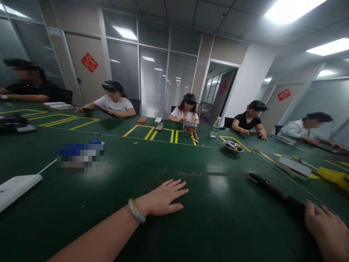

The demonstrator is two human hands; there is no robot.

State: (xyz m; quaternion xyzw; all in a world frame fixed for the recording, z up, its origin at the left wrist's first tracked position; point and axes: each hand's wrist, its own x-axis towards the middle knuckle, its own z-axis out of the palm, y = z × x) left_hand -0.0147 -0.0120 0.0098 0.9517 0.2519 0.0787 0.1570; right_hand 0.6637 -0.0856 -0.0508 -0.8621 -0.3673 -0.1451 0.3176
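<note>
My left hand (163, 198) lies flat on the dark green table (191, 225), fingers stretched out and holding nothing; a pale green bangle sits on its wrist. My right hand (325, 227) is at the lower right corner, fingers curled round the near end of a long black tool (275, 190) that rests on the table and points away to the left. The tool's tip lies free on the mat.
Several people sit round the far side of the table. A metal bowl (233, 146) with small parts, a water bottle (215, 127), a power supply with wires (190, 128), a grey flat device (293, 166), a yellow object (334, 176) and a white panel (16, 187) lie about.
</note>
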